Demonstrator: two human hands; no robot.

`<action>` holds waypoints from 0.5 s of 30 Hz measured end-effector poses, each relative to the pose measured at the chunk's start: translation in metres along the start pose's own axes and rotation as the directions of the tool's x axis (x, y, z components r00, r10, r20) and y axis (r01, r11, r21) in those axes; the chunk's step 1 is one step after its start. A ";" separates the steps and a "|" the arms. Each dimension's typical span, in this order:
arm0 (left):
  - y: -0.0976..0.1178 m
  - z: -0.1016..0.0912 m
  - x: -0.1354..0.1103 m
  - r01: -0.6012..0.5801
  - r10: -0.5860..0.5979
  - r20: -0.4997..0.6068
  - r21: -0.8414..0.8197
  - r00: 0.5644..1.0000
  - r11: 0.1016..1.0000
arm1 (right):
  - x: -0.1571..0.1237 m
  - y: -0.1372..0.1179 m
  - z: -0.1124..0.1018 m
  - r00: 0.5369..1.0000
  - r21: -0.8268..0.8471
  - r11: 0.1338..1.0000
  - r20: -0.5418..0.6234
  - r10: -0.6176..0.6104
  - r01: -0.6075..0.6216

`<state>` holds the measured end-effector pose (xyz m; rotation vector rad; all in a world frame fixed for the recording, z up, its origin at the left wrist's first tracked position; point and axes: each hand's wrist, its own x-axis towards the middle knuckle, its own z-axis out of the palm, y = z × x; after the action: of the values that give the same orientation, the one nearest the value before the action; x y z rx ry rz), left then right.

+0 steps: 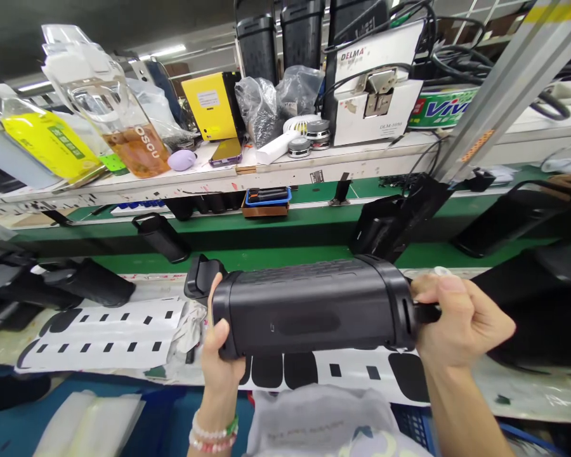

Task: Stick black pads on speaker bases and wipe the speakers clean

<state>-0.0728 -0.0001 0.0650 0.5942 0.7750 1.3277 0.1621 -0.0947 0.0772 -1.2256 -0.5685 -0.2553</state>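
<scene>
Your left hand (221, 355) grips the black device (309, 311) at one end | your right hand (457, 317) clasps its end handle (427, 312) | device lies sideways between your hands, above the counter (542, 393)

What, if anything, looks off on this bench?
One thing: crumpled white material lies at the right end of the left white sheet with black squares, looking like loose scrap. No spill shows, and the held black unit has no clear damage.

left wrist (217, 404): beaded bracelets (213, 437), white, pink, green | top (314, 409): pale, printed
</scene>
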 end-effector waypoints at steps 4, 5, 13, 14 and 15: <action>0.006 0.009 -0.014 -0.295 0.280 0.173 0.066 0.944 0.953 | 0.004 0.012 0.010 0.839 0.193 0.817 0.162 0.520 -0.543; 0.008 0.010 -0.016 -0.345 0.322 0.188 0.110 0.928 0.932 | 0.004 0.017 0.011 0.692 0.183 0.669 0.240 0.681 -0.721; 0.007 -0.006 -0.011 -0.533 0.411 0.425 0.223 0.807 0.816 | -0.001 0.030 0.017 0.480 0.330 0.374 0.345 0.807 -0.866; 0.004 -0.008 -0.010 -0.531 0.417 0.422 0.200 0.805 0.823 | -0.001 0.026 0.019 0.518 0.366 0.398 0.334 0.787 -0.841; 0.000 -0.009 -0.009 -0.507 0.409 0.398 0.179 0.821 0.843 | -0.001 0.022 0.020 0.554 0.396 0.425 0.311 0.772 -0.814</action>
<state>-0.0806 -0.0095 0.0607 1.2742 0.5404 1.5062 0.1664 -0.0693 0.0636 -0.8577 -0.0353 0.7493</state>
